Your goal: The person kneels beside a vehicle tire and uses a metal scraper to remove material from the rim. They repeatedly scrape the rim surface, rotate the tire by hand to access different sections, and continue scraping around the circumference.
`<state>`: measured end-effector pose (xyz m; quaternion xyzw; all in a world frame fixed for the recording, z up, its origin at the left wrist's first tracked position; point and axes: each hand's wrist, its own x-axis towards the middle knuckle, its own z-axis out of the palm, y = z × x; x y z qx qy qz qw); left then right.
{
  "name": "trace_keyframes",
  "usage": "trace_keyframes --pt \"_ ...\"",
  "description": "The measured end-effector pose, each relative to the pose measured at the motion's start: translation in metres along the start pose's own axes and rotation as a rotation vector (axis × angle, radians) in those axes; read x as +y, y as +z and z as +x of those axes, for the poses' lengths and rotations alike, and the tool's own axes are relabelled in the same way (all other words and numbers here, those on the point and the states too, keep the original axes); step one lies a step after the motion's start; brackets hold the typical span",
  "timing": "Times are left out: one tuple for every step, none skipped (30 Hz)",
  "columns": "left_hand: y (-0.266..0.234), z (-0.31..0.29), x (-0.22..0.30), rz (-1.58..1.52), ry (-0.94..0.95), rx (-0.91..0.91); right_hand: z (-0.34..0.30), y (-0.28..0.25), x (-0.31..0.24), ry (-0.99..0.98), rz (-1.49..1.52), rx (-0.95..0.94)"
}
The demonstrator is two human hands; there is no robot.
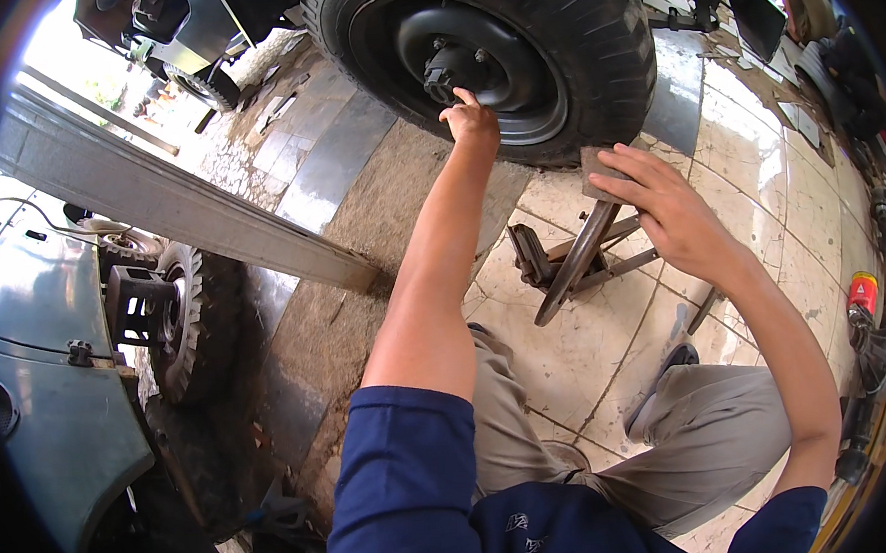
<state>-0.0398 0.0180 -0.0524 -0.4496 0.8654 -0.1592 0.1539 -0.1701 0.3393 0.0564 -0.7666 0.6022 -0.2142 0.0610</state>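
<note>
My left hand [473, 123] reaches to the hub [448, 76] of a large black wheel [537, 71] with a chunky tyre. Its index finger is stretched out at the lower edge of the hub, and the thumb stands apart from it. No tool shows in that hand. Below the tyre, my right hand [664, 200] is laid over the flat top plate of a rusty metal stand [587, 254], long fingers across the plate and the thumb hidden. The stand's splayed legs reach down toward the tiled floor.
A grey metal post [189, 205] slants across the left side. Beyond it are a blue-green vehicle body [60, 427] and another treaded wheel [187, 320]. A red can [863, 293] stands among parts at the right edge. Cracked tiles [558, 371] lie around my legs.
</note>
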Motion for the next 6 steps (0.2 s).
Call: trace_keyframes --pt "-0.0026 0.0 0.0009 -0.011 0.008 -0.013 -0.001 -0.0004 0.0018 -0.002 -0.027 0.004" --pt "-0.0011 0.001 -0.0002 -0.007 0.001 -0.023 -0.0009 -0.0004 0.0025 -0.009 -0.051 0.007" --pt "0.0008 0.0019 -0.0014 0.001 0.003 -0.036 -0.0013 0.0001 0.0033 -0.014 -0.077 0.011" --pt "0.0031 0.0024 -0.0027 0.008 0.007 -0.048 -0.0023 0.0026 0.0043 -0.002 -0.108 0.018" --pt "0.0002 0.0068 -0.0048 0.017 0.01 -0.049 -0.0013 0.0047 0.0076 0.01 -0.147 0.033" --pt "0.0001 0.0082 -0.0069 -0.025 -0.011 -0.059 -0.0006 0.0081 0.0113 0.023 -0.187 0.049"
